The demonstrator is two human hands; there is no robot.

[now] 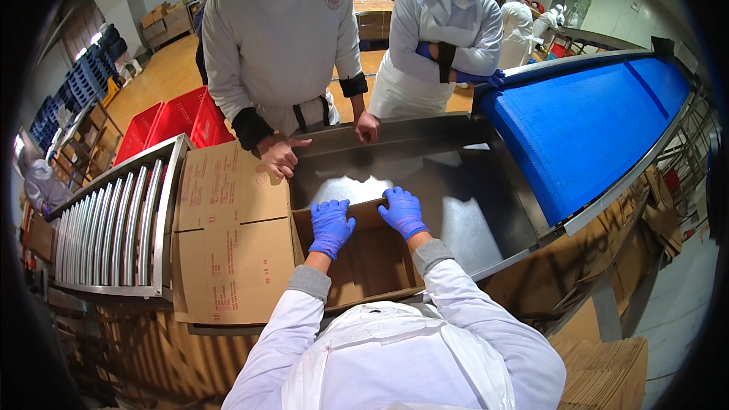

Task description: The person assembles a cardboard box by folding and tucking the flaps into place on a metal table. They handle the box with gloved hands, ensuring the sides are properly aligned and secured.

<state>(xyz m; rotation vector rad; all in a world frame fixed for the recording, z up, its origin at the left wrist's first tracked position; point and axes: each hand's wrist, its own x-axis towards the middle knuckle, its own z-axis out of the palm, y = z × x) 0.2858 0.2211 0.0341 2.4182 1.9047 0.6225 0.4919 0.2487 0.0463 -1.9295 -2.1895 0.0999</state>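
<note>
Both hands in blue gloves sit on the far rim of an open cardboard box (pixel 364 258). Left hand (pixel 330 226) is spread flat over the rim, fingers draped onto the far flap, clamped on nothing. Right hand (pixel 403 211) is the same, fingers extended over the rim just beside the left; a small gap separates the two.

The box stands on the steel table (pixel 471 205), hard against the near edge, its opening facing up. Its left flap (pixel 231 258) is folded out flat and reaches to the roller conveyor (pixel 114 220), touching its side rail. Bare steel lies beyond and to the right of the box, up to the raised far lip.

The blue belt conveyor (pixel 592 121) slopes up on the right, its lower end meeting the table corner.

Two other people stand at the far edge; one person's bare hand (pixel 281 156) rests on the flap's far corner, the other bare hand (pixel 367 126) on the table lip. Red crates (pixel 176 118) stand behind the rollers.
</note>
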